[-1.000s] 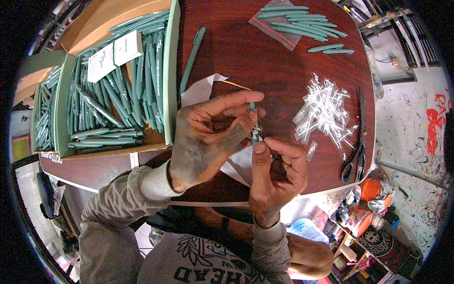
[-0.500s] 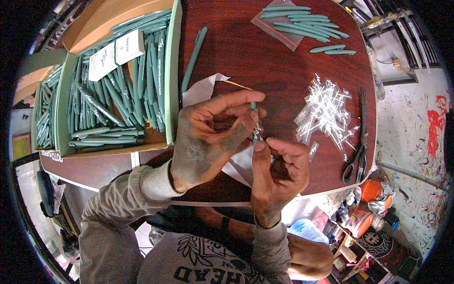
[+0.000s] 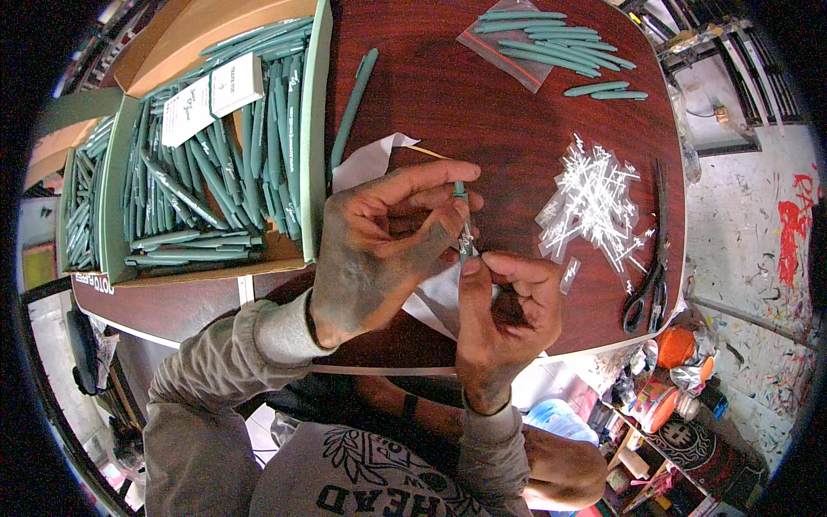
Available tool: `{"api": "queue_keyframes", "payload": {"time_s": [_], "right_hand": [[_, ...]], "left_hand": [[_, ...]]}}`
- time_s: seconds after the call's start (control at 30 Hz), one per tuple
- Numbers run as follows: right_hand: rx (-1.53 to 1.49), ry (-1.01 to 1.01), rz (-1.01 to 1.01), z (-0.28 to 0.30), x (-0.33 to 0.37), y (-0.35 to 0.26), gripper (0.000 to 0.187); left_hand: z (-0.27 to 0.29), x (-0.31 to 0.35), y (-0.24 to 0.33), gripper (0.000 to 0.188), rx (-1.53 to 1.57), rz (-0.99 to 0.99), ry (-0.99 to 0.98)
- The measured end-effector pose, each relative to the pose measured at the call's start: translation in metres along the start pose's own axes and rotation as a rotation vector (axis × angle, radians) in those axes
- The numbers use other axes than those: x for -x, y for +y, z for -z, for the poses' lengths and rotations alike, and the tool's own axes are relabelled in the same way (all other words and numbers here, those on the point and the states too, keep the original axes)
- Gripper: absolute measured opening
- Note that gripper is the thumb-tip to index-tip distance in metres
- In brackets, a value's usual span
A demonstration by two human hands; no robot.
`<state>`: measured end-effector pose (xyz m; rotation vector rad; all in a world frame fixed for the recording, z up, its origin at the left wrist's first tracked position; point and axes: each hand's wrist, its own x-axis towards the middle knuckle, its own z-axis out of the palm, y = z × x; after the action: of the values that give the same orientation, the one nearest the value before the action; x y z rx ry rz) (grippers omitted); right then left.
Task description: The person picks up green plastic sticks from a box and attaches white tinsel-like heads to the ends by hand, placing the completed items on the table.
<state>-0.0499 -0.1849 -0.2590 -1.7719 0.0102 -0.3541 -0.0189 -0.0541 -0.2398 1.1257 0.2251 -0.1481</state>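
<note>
Over the near middle of the table I hold a slim green pen [image 3: 466, 245], mostly covered by fingers. My left hand [image 3: 366, 250] is closed on its upper end, index finger reaching over the tip. Lower on the same pen, my right hand [image 3: 508, 310] pinches it between thumb and fingers. White marks show on the bit of barrel between the hands; whether they are print or a clear film strip I cannot tell. Beneath the hands lies a white cloth [image 3: 435, 303], partly hidden. Another green pen [image 3: 353, 112] rests beyond my left hand.
At left stands an open box [image 3: 319, 112] full of green pens, a white card [image 3: 213, 99] on top. Clear strips with white print [image 3: 590, 202] are heaped at right, beside black scissors [image 3: 646, 293]. More green pens [image 3: 560, 41] lie far right, some on a plastic bag [image 3: 534, 76].
Both hands have shifted very slightly to the left with the pen. Their hold on it looks the same.
</note>
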Motion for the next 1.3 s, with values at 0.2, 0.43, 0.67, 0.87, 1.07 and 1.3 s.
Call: {"api": "queue_keyframes", "payload": {"time_s": [0.2, 0.43, 0.67, 0.87, 1.07, 1.3], "right_hand": [[-0.01, -0.015, 0.001, 0.002, -0.001, -0.004, 0.018], [-0.164, 0.024, 0.081, -0.001, -0.001, -0.005, 0.019], [-0.154, 0.074, 0.004, -0.001, 0.002, -0.003, 0.015], [-0.055, 0.02, 0.081, 0.001, -0.001, 0.001, 0.012], [-0.056, 0.01, 0.073, 0.0, -0.001, 0.002, 0.012], [-0.026, 0.01, 0.177, 0.001, -0.001, -0.002, 0.013]], "left_hand": [[0.0, 0.0, 0.002, 0.031, -0.036, 0.002, 0.006], [0.0, -0.001, -0.002, 0.028, 0.017, -0.036, -0.004], [-0.001, -0.003, -0.004, 0.023, 0.031, -0.041, -0.005], [-0.001, -0.002, 0.002, 0.024, 0.109, 0.025, -0.012], [-0.001, -0.002, 0.003, 0.025, -0.021, -0.038, -0.016], [0.0, -0.003, 0.001, 0.025, -0.06, -0.004, 0.006]]}}
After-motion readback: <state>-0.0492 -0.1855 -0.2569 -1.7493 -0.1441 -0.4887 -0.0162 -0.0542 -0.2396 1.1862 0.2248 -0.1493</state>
